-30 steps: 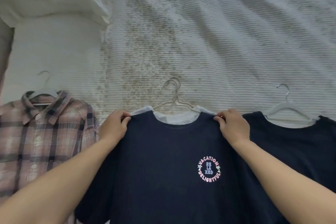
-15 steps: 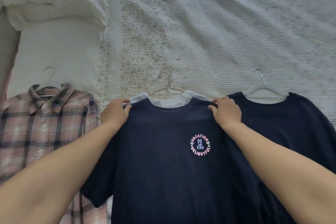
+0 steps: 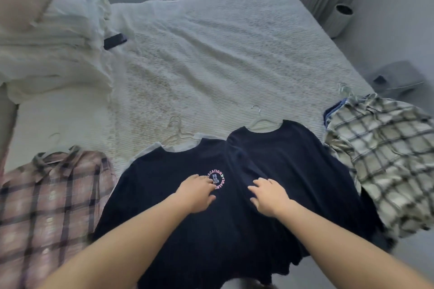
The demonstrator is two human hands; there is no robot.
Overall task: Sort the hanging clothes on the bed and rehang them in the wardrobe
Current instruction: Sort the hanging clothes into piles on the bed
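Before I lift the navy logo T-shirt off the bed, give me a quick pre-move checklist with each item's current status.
1. Left hand resting on navy logo T-shirt: ok.
2. Right hand gripping fabric: not ok, fingers flat.
3. Wire hanger seated in collar: ok.
4. Clear of plain navy T-shirt: not ok, they overlap.
5. Pink plaid shirt apart: ok.
6. Wardrobe path: cannot tell, out of view.

Both hands lie flat on the navy printed T-shirt: left hand on its round logo, right hand just right of it
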